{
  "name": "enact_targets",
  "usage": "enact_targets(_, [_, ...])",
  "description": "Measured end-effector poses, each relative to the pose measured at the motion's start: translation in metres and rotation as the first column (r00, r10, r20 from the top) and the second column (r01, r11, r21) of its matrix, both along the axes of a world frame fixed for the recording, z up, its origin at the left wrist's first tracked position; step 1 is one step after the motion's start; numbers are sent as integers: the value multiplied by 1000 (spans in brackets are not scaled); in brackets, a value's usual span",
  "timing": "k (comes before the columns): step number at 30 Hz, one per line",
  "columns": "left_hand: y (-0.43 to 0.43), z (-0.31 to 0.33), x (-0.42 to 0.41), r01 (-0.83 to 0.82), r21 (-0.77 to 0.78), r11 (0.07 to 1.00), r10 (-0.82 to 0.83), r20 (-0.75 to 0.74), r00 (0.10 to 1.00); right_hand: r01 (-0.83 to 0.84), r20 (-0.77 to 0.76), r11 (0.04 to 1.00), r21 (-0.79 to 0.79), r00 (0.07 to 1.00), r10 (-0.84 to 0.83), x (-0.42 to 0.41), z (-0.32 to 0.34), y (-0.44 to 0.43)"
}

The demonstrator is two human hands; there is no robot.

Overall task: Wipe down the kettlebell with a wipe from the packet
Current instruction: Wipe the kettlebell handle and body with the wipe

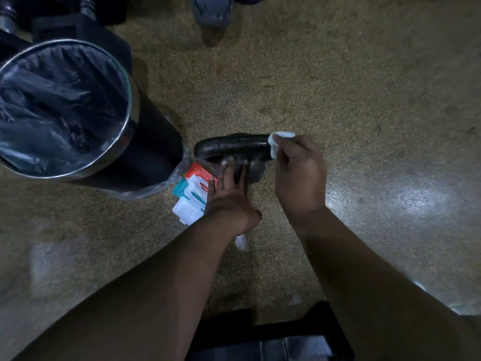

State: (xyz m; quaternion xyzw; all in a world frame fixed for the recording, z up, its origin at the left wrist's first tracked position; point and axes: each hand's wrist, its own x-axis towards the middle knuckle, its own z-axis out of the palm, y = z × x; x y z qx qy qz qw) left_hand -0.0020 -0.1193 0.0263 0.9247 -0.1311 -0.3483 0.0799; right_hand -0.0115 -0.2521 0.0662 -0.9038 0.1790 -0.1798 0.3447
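A black kettlebell (234, 149) stands on the speckled floor, its thick handle running left to right. My right hand (299, 175) grips a white wipe (278, 142) and presses it around the right end of the handle. My left hand (229, 194) rests flat on the kettlebell's body, fingers spread and reaching under the handle; it holds nothing. The body is mostly hidden by my hands. The wipe packet (192, 194), red, teal and white with its flap open, lies on the floor just left of my left hand.
A round black bin (125, 126) with a chrome rim and dark liner stands to the left, close to the kettlebell. A person's grey shoe (212, 11) is at the top. Dark equipment fills the top-left corner and bottom edge.
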Motion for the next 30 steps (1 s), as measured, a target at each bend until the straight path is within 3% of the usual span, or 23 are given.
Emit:
enact_targets(5, [-1, -1, -1, 2, 3, 1000, -2, 6, 1000, 75, -31, 997, -7, 997, -75, -2, 0, 0])
enact_targets(19, [0, -1, -1, 5, -13, 1000, -5, 3, 1000, -20, -49, 999, -44, 999, 18, 2, 11, 1])
enact_targets(23, [-1, -2, 0, 12, -3, 1000, -12, -3, 1000, 41, -62, 998, 52, 997, -38, 9, 11, -5])
enact_targets(30, [0, 1, 0, 12, -6, 1000, -12, -8, 1000, -20, -78, 1000, -11, 997, 19, 8, 16, 2])
